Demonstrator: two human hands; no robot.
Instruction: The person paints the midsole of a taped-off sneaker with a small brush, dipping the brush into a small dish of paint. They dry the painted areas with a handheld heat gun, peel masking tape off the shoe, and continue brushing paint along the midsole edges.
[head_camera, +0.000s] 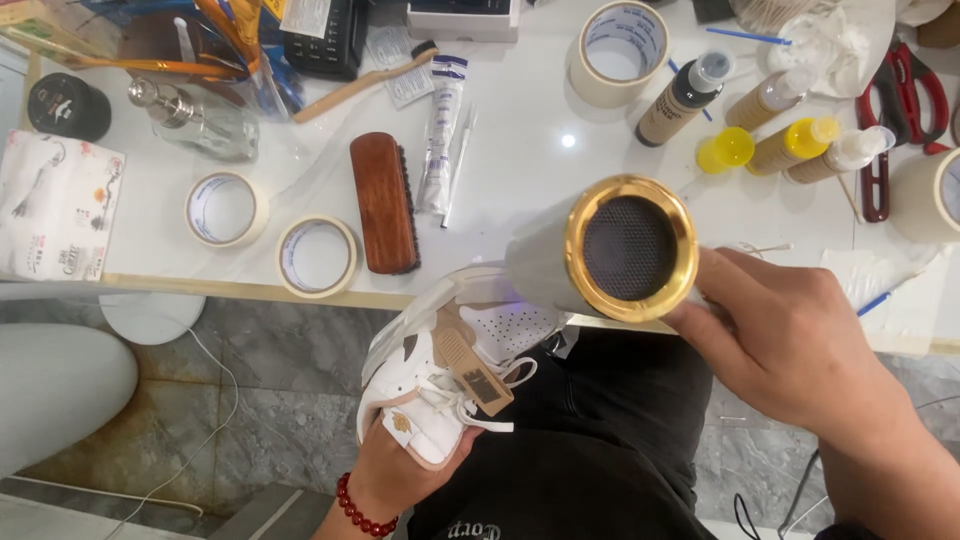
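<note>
Left hand (385, 470) gripped the white sneaker (450, 370) from beneath, toe raised toward the gold-rimmed hair dryer (600, 250), which right hand (790, 335) held with fingers wrapped closed.

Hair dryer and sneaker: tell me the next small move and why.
Probably tilt the sneaker in the left hand so another part faces the nozzle. The right hand holds the hair dryer aimed down at the shoe's perforated toe, close above it, while the tongue and laces sit off to the side of the airflow.
</note>
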